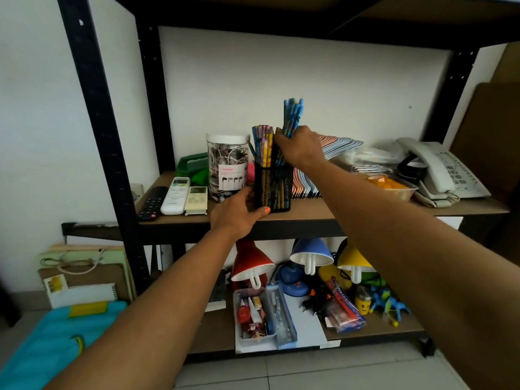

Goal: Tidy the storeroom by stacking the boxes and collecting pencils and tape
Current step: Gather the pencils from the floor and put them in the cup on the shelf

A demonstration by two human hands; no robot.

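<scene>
The right hand (pixel 299 149) has its grip curled tight round a bundle of blue pencils (pixel 292 117), fingers wrapped about the lower half of the shafts. The bundle stands nearly upright, its long axis vertical with a slight lean to the right at the top; the upper ends rise above the fist and the lower ends dip into the black mesh pencil holder (pixel 272 188). A second cluster of patterned pencils (pixel 263 144) already stands upright in the left side of that holder. The left hand (pixel 237 213) steadies the holder at its base: thumb lying across the front lower edge, fingers curled round the left side, a loose clasp rather than a squeeze. The holder sits on the shelf (pixel 309 211) near its front edge, just beside a clear jar with a white lid (pixel 227 166). Three remote controls (pixel 176 197) lie left of the jar, a row of notebooks (pixel 305 187) stands right of the holder, and a white telephone (pixel 441 170) rests at the far right.
</scene>
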